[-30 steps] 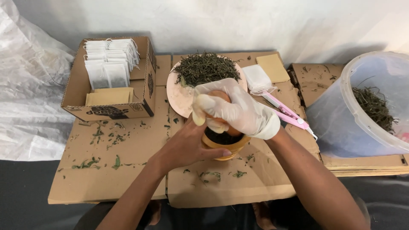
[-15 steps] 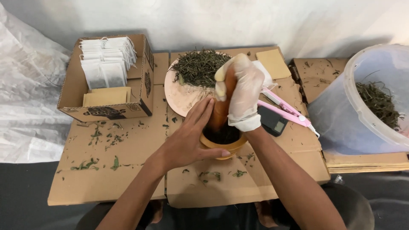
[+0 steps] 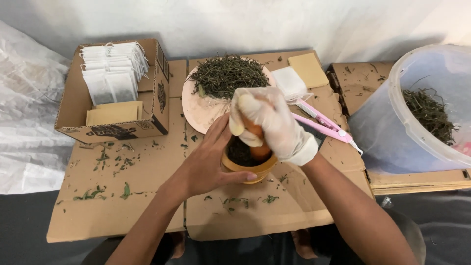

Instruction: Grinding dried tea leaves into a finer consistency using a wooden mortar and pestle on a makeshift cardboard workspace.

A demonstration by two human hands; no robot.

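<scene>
Flattened brown cardboard sheets (image 3: 147,196) on a dark floor, bare left hand (image 3: 211,162) cupped around a small round wooden mortar (image 3: 248,169) of dark leaves, gloved right hand (image 3: 270,125) gripping an orange-brown wooden pestle (image 3: 256,140) inside it, pale round plate (image 3: 198,105) of dried green herbs just behind.

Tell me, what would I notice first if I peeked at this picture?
First, the right hand in a thin white glove at the centre, gripping an orange wooden pestle set in a small round wooden mortar, which the bare left hand steadies. Behind them a round pale pink plate bears a heap of dried green herbs. At the right edge stands a big clear plastic tub with more herbs.
</scene>
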